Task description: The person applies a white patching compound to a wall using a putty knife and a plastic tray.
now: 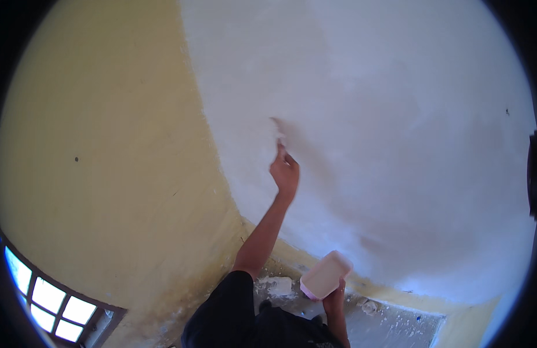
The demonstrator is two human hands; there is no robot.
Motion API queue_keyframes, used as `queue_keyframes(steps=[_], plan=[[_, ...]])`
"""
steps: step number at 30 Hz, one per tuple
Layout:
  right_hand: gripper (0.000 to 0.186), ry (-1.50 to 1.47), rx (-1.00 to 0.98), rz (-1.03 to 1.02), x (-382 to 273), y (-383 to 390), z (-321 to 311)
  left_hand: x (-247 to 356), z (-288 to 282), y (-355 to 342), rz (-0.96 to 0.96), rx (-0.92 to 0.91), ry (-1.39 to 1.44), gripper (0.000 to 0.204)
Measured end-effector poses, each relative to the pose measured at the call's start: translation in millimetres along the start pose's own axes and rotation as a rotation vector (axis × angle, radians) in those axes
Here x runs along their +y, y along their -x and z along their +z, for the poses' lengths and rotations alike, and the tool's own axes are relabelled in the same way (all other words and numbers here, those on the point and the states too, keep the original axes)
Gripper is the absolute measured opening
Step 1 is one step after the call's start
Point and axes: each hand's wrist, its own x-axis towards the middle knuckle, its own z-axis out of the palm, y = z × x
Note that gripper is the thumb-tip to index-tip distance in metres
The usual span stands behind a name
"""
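Observation:
My left hand (286,175) is raised at arm's length against the wall, its fingers closed round the handle of a paintbrush (280,137). The brush is small and blurred, and its head meets the white painted wall (390,133). Low down on the right, my right hand (333,294) grips the side of a pale pink rectangular tub (306,288). Whitish paint (328,275) lies inside that tub, which is tilted a little. Part of the right hand is hidden by the tub.
A yellow wall (117,116) borders the white one on the left. At the lower left is a barred window (56,304). White-spattered floor (396,327) shows below, with a whitish flat piece (277,286) and a crumpled lump (369,307). Something dark (533,174) sits at the right rim.

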Motion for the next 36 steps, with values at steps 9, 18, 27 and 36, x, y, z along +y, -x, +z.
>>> queue_keyframes(steps=[9, 18, 27, 36], plan=[[0.048, -0.24, 0.115, 0.133, -22, -4, 28, -28, -71, 145, 0.006, -0.766, 0.105, 0.015], [0.046, -0.241, 0.023, 0.246, -3, -27, 10, -27, -86, 232, 0.025, -1.032, -0.448, 0.026], [0.047, -0.19, 0.023, 0.239, 14, 1, 28, -3, -126, 256, 0.068, -0.881, -0.243, 0.028], [0.052, -0.255, 0.069, 0.277, -6, 17, 43, -7, -133, 238, -0.449, -1.001, -0.051, 0.019]])
